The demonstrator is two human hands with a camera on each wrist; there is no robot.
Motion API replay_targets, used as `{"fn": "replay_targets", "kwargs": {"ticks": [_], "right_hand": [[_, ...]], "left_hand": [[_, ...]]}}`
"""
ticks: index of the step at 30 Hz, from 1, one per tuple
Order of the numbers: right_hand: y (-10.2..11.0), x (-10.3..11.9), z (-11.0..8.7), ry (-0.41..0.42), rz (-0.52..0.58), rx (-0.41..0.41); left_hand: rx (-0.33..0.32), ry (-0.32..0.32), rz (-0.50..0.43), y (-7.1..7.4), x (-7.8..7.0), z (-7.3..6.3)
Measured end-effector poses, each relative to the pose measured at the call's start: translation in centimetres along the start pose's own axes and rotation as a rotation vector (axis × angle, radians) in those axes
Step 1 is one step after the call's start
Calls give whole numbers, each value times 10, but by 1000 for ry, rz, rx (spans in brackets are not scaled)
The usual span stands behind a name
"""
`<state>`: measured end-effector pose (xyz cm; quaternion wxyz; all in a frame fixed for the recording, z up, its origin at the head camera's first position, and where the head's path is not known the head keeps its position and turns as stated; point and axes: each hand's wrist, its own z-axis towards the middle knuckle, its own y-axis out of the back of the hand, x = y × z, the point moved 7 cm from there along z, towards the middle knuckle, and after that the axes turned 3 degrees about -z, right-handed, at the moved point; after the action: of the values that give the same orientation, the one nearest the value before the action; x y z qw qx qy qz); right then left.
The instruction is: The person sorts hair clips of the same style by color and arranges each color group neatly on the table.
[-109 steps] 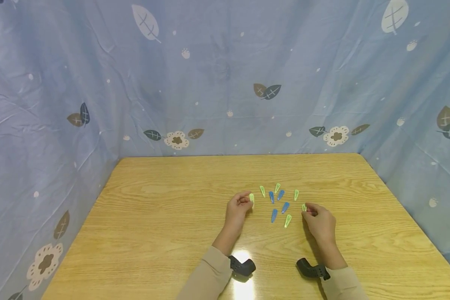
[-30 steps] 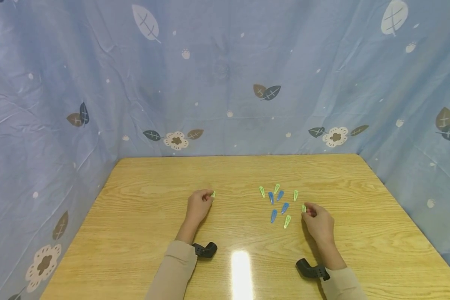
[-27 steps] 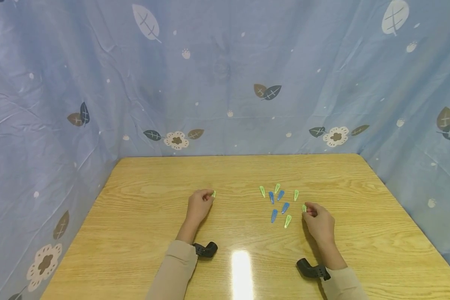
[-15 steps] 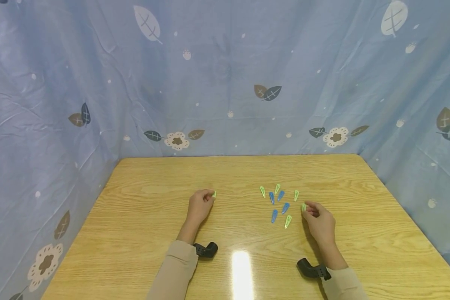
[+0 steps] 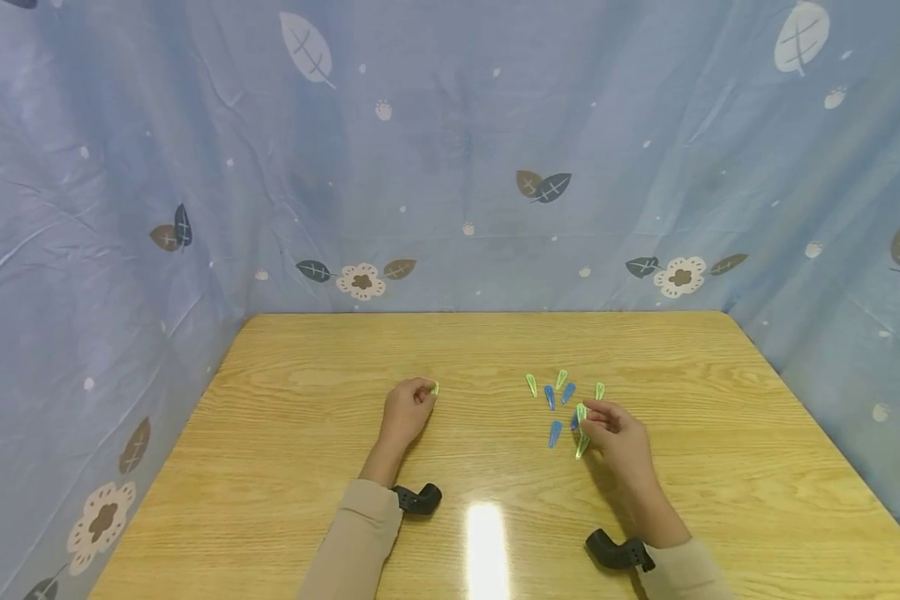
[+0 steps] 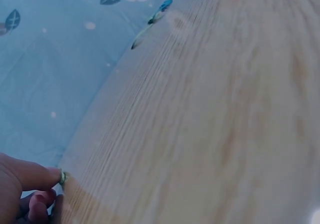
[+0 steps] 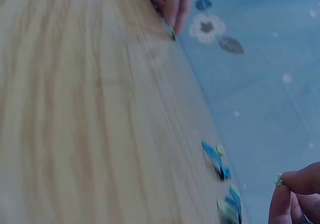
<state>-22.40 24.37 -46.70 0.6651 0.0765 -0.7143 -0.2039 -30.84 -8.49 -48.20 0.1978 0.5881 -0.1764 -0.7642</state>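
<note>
My left hand (image 5: pixel 407 415) pinches a green snap hair clip (image 5: pixel 436 388) low over the table, left of the other clips. In the left wrist view that green clip (image 6: pixel 63 177) shows between thumb and fingertip. Over the clip group, my right hand (image 5: pixel 621 440) holds another green hair clip (image 5: pixel 581 412) by thumb and fingers. The right wrist view shows this clip (image 7: pixel 278 180) raised in the fingertips. Below it, a loose green clip (image 5: pixel 581 450) and a blue clip (image 5: pixel 573 422) are partly hidden.
Blue clips (image 5: pixel 555 433) and green clips (image 5: pixel 531 385) lie scattered on the wooden table (image 5: pixel 307 400). A green clip (image 5: pixel 599 390) lies just behind the right hand. A blue patterned curtain (image 5: pixel 450 150) encloses the back and sides.
The left hand carried its green clip leftward from the group, then stayed there. In the last half second the right hand moved left with its green clip, over the loose clips.
</note>
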Motion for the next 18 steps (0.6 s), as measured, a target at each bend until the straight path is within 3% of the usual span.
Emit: {"fn": "replay_targets", "kwargs": {"ticks": [12,18], "right_hand": [[-41,33,8,80,73,116],[-75,49,15,100,180,172]], "left_hand": [[26,24,25,-3,-1,0],[23,32,33,-2,0,0]]}}
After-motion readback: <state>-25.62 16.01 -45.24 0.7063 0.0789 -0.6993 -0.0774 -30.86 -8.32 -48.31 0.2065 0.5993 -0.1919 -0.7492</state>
